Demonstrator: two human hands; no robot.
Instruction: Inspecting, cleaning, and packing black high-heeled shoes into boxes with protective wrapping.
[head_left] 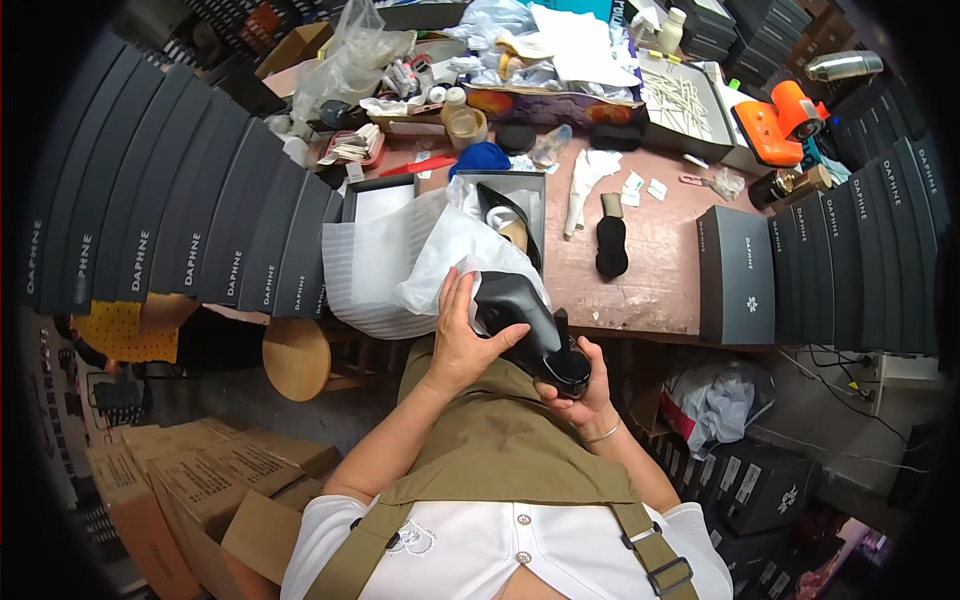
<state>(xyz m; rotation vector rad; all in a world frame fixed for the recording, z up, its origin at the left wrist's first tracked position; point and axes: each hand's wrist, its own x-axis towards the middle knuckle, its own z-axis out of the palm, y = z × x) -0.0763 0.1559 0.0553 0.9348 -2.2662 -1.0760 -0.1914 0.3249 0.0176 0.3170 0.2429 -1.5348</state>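
A black high-heeled shoe (528, 318) is held over my lap, just below the table edge. My left hand (460, 335) presses flat against its side, with white tissue paper (450, 255) trailing up from the shoe's toe. My right hand (582, 388) cups the shoe's heel end from below. An open grey shoebox (540, 185) sits on the table right behind, with a second black shoe (512, 215) lying in it among the paper.
Rows of dark grey shoeboxes (180, 215) stand at left and at right (860, 260). A closed box (735, 275), a black insole (611, 245), an orange tool (785, 115) and cluttered supplies lie on the table. Cardboard cartons (190, 490) sit on the floor.
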